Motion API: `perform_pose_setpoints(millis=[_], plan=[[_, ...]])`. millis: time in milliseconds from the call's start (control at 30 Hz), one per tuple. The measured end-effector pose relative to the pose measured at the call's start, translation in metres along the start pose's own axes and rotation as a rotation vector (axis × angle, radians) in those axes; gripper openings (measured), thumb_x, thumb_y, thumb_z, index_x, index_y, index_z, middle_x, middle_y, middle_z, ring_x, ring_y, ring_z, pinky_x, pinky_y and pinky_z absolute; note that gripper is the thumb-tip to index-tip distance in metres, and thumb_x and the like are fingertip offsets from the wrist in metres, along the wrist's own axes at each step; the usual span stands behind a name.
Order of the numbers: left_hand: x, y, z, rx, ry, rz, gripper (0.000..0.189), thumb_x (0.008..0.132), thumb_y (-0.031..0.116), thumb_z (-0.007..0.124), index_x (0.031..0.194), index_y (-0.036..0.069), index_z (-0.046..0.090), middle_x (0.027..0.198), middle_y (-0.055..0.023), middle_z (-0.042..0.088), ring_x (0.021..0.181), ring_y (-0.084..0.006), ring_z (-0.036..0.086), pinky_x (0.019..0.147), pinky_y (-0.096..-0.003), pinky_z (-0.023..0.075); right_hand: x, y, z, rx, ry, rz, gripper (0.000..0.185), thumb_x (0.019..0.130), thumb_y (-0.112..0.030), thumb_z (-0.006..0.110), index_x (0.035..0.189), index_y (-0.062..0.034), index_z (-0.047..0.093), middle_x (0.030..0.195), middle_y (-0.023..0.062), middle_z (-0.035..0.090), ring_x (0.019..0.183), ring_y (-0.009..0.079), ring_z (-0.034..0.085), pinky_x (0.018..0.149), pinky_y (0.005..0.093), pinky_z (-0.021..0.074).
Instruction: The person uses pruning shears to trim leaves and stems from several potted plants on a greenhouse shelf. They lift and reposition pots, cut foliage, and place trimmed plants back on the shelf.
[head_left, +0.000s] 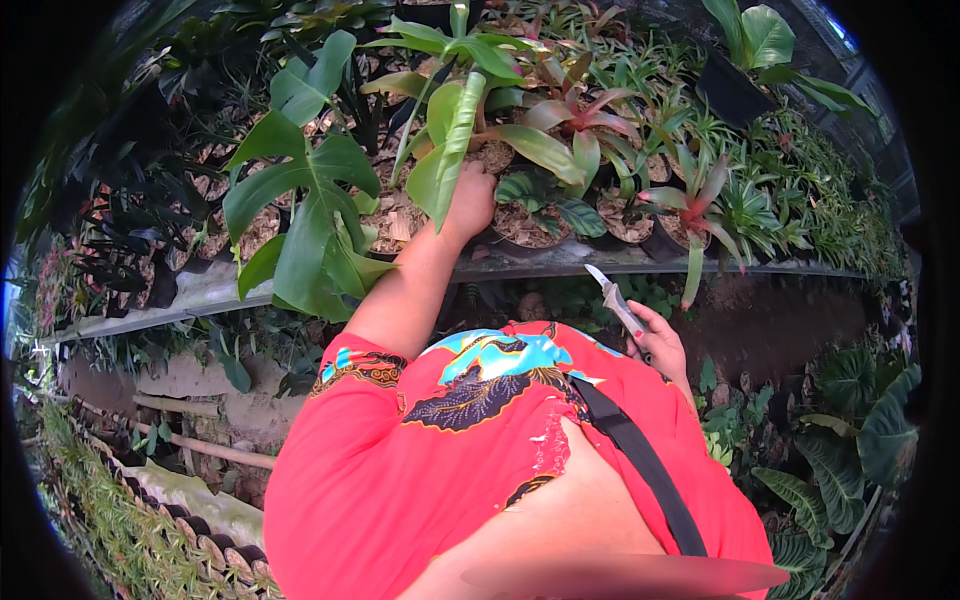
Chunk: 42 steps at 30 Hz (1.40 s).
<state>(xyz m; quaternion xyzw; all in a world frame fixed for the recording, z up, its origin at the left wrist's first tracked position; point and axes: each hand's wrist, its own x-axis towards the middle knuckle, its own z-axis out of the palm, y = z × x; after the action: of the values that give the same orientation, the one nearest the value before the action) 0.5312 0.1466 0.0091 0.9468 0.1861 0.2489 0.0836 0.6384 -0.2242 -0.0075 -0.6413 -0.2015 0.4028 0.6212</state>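
My left hand reaches in among the potted plants at the bench's front, beside a pale rolled leaf. Its fingertips are hidden near a pot of wood shavings, so I cannot tell what they touch. My right hand holds a small knife by its grey handle, the short blade pointing up and away from me. Left of my left arm stands a monstera with large split leaves. Right of the left hand, a pot of wood shavings holds a plant with dark patterned leaves.
A raised bench with a pale front edge runs across, crowded with pots. Pinkish bromeliads stand toward the back, and another bromeliad overhangs the edge. Bamboo poles and rows of small pots lie at lower left; large-leaved plants at lower right.
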Motion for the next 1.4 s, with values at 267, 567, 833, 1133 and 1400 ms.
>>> perform_pose_setpoints(millis=[267,567,833,1133,1400], plan=[[-0.060,0.021,-0.029,-0.194,0.075,-0.203,0.022,0.080,0.022,0.065,0.075,0.001,0.067,0.084,-0.0154,0.062,0.090,-0.0355,0.058,0.082,-0.0442,0.0453,0.002,-0.001,-0.008,0.056,-0.002,0.008,0.051,0.083,-0.002,0.044,0.134,-0.0058,0.050,0.071,0.0052,0.058,0.049,0.0069,0.042,0.045,0.0207,0.0330],[-0.097,0.007,-0.052,-0.122,0.268,-0.323,0.028,0.081,0.021,0.067,0.100,0.001,0.066,0.115,-0.0191,0.058,0.113,-0.0374,0.051,0.100,-0.0457,0.0377,0.053,-0.018,-0.020,0.011,-0.243,0.046,0.052,0.083,-0.004,0.045,0.134,-0.0064,0.049,0.071,0.0056,0.057,0.044,0.0064,0.039,0.043,0.0205,0.0309],[-0.117,-0.017,-0.095,0.256,0.413,-0.785,0.047,0.089,0.016,0.053,0.134,0.005,0.047,0.139,-0.0221,0.044,0.127,-0.0394,0.041,0.108,-0.0430,0.0331,0.090,-0.048,-0.049,-0.067,-0.476,0.078,0.052,0.082,-0.005,0.046,0.134,-0.0055,0.048,0.072,0.0061,0.059,0.044,0.0069,0.039,0.042,0.0197,0.0292],[-0.124,-0.007,-0.124,0.390,0.518,-0.912,0.049,0.088,0.009,0.049,0.137,0.006,0.044,0.137,-0.0227,0.044,0.124,-0.0398,0.044,0.105,-0.0443,0.0368,0.112,-0.048,-0.104,-0.013,-0.660,0.087,0.053,0.082,-0.005,0.046,0.135,-0.0050,0.046,0.075,0.0074,0.060,0.047,0.0076,0.041,0.045,0.0203,0.0321],[-0.105,-0.026,-0.131,0.345,0.468,-1.089,0.054,0.083,0.042,0.061,0.119,0.001,0.060,0.117,-0.0246,0.059,0.112,-0.0378,0.055,0.099,-0.0420,0.0428,0.118,-0.043,-0.107,-0.037,-0.769,0.071,0.054,0.081,-0.003,0.047,0.135,-0.0031,0.046,0.079,0.0079,0.061,0.058,0.0092,0.050,0.052,0.0203,0.0376]])
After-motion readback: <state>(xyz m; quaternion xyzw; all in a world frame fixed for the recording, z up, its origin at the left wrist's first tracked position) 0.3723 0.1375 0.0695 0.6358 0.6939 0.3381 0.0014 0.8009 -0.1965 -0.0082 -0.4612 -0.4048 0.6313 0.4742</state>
